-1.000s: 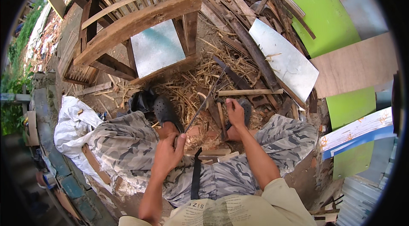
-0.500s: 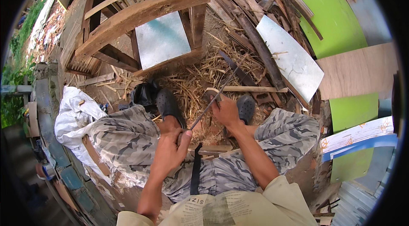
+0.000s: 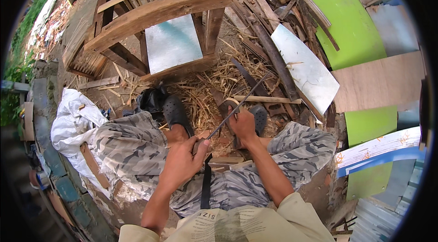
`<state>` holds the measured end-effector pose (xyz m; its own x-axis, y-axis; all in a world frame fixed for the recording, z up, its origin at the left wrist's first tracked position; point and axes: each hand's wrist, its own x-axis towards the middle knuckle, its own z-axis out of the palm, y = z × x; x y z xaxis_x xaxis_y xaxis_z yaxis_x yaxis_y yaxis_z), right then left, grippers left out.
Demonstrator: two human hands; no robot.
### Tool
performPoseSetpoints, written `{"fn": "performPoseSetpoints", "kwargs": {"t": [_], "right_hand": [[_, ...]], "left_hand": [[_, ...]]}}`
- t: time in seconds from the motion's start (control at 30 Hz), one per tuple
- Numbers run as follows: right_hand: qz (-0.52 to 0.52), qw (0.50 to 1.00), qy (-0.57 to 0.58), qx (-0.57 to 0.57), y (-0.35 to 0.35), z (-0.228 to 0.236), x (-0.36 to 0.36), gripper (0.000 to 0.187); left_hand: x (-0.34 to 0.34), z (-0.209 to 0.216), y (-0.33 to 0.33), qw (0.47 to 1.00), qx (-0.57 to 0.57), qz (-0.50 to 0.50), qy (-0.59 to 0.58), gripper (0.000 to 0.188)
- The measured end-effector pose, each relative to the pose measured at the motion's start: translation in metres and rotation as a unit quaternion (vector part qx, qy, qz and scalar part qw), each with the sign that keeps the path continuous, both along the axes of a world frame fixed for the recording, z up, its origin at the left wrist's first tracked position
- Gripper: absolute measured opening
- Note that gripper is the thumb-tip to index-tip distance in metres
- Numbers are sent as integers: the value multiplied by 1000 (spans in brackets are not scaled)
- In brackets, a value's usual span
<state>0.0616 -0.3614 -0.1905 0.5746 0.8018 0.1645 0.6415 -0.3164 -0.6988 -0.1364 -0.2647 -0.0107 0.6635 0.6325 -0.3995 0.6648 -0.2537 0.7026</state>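
Shaving-strewn ground (image 3: 312, 189); wooden chair (image 3: 159, 15) beyond left hand (image 3: 183, 157).

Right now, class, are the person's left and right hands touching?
Apart: the head view shows a plain gap between the left hand and the right hand.

1. Daylight fills the scene, mostly bright and diffuse, with pale patches toward the upper left.
2. The white sack (image 3: 75, 116) is bright enough to lose some detail in its folds.
3. A soft sheen lies across the pale panel (image 3: 171, 46) within the wooden chair (image 3: 159, 16).
4. Shadows are soft; the black bag (image 3: 153, 98) reads as a dark patch, and the lower left is dim and smeary.
5. The centre is fairly clear — the thin rod (image 3: 252, 92) stays traceable.
6. Fisheye distortion bows the chair's rails; a black rim swallows the corners.
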Motion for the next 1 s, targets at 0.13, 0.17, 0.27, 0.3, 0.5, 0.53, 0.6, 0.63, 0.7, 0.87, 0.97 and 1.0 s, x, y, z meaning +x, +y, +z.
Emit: {"fn": "performPoseSetpoints", "kwargs": {"t": [0.13, 0.17, 0.27, 0.3, 0.5, 0.53, 0.6, 0.63, 0.7, 0.87, 0.97, 1.0], "right_hand": [[14, 1000, -1, 8, -5, -3, 4, 24], [18, 1000, 0, 2, -8, -6, 6, 26], [35, 999, -24, 16, -18, -9, 8, 32], [5, 999, 21, 25, -22, -15, 9, 35], [-99, 921, 139, -351, -58, -110, 23, 49], [-89, 905, 146, -389, -61, -116, 18, 50], [-71, 869, 160, -463, -66, -128, 11, 53], [-64, 860, 185, -472, -62, -128, 10, 54], [-50, 838, 235, -490, -53, -128, 7, 56], [-69, 963, 222, -133, -35, -123, 6, 61], [61, 992, 101, 44, -8, -21, 29, 63], [109, 991, 25, 76, -5, 6, 34, 63]], "left_hand": [[-1, -4, -1, 1000, 24, -15, -1, 42], [-1, -5, -3, 1000, 24, -11, -8, 42], [1, -7, -4, 999, 30, -6, -22, 40], [1, -8, -4, 999, 33, -5, -25, 40], [3, -5, 0, 999, 31, -17, -7, 37], [2, -6, 1, 999, 25, -19, -12, 35], [1, -7, 5, 999, 13, -24, -23, 32], [1, -6, 7, 999, 14, -23, -21, 31], [2, -1, 10, 999, 16, -24, -18, 31], [-2, -5, 18, 998, 13, -56, 8, 33], [-1, -6, 17, 998, 24, -58, 1, 35], [0, -5, 17, 998, 28, -59, -5, 35]]}}
